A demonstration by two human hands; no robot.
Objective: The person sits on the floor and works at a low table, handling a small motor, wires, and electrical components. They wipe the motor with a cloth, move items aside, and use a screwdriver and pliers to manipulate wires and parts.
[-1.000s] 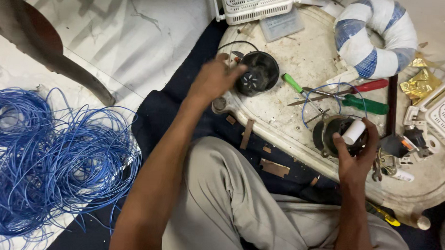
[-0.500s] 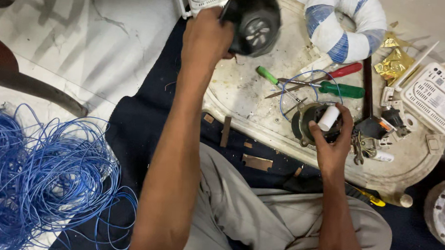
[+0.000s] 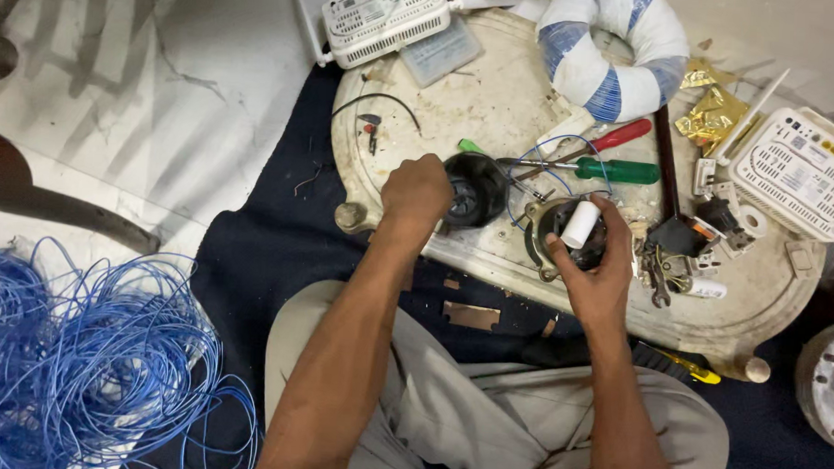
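Note:
My left hand (image 3: 418, 193) grips a round black housing (image 3: 479, 189) and holds it on the worn white round table (image 3: 496, 89). My right hand (image 3: 593, 268) is closed around a dark round part (image 3: 551, 232) fitted with a small white cylinder (image 3: 580, 224), just right of the black housing. A thin blue wire (image 3: 521, 160) loops between the two parts. A red-handled screwdriver (image 3: 624, 135) and a green-handled screwdriver (image 3: 618, 170) lie just beyond my hands.
A blue-and-white padded ring (image 3: 618, 47) and two white vented boxes (image 3: 383, 19) (image 3: 803, 172) sit on the table, with pliers and small parts (image 3: 684, 253) at the right. A tangle of blue wire (image 3: 80, 361) lies on the floor at left. A dark mat (image 3: 269, 239) lies under the table.
My left hand lifted the black housing up toward the camera, then brought it back down onto the table beside the part in my right hand. My right hand stayed in place.

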